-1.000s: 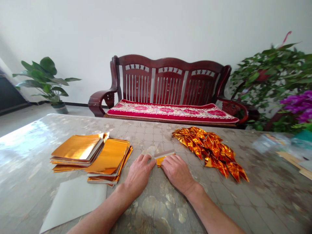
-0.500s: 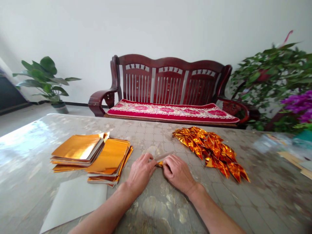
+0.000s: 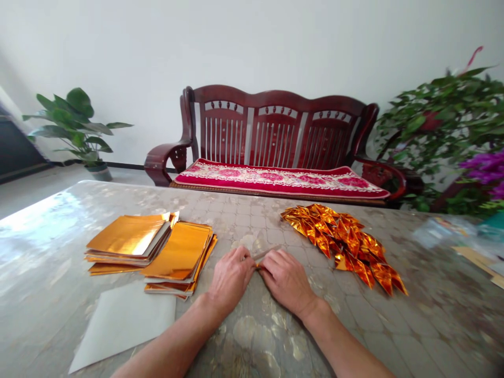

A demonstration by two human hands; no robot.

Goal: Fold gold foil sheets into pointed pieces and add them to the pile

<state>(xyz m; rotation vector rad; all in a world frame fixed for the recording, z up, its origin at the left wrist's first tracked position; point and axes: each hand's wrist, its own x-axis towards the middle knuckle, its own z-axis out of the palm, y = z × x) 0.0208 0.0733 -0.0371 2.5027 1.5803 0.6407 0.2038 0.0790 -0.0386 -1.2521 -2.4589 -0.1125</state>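
Observation:
Near the middle of the table, my left hand [image 3: 233, 272] and my right hand [image 3: 286, 277] meet with fingers closed on one small folded sheet of gold foil paper [image 3: 258, 265]. A thin pale edge of the paper shows beyond the fingertips; most of it is hidden by them. Left of my hands lie two stacks of flat gold foil sheets [image 3: 179, 251], one beside the other. A single sheet with its pale side up [image 3: 126, 320] rests in front of them. To the right is a pile of pointed, folded gold foil pieces [image 3: 346, 239].
The table [image 3: 252, 336] has a patterned, glossy cover. Clear plastic bags [image 3: 444, 231] and a piece of cardboard [image 3: 478, 262] lie at its right edge. Behind it stands a dark red wooden bench [image 3: 275, 131], with potted plants [image 3: 81, 126] at both sides.
Both hands stay over the same spot, and the fingers have closed in so that less gold shows between them. The whole view has shifted slightly.

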